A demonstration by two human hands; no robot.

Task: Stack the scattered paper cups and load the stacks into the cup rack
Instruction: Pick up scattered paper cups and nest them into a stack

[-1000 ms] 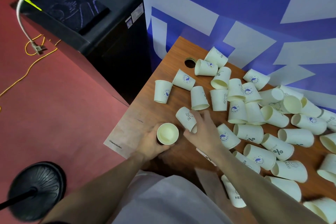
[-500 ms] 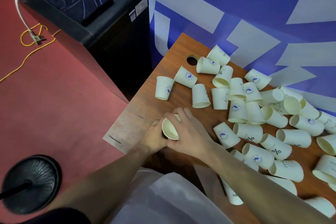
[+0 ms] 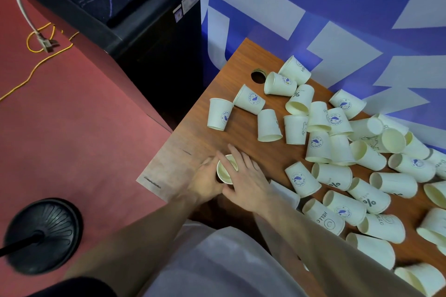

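Observation:
An upright paper cup stack stands near the table's left front corner, its cream mouth facing up. My left hand grips it from the left. From the right, my right hand wraps the top cup, fingers round its far rim and thumb on the near side. Several loose white paper cups with blue logos lie scattered over the wooden table, most on their sides, some upside down. One cup stands inverted at the far left. No cup rack shows in this view.
A black cabinet stands left of the table against the blue and white wall. A round black stand base sits on the red floor, with a yellow cable further back. A cable hole pierces the table's far corner.
My right hand picked up a loose cup lying beside the stack, brought it over the cup in my left hand and set it into that cup. Both hands now close around the stack.

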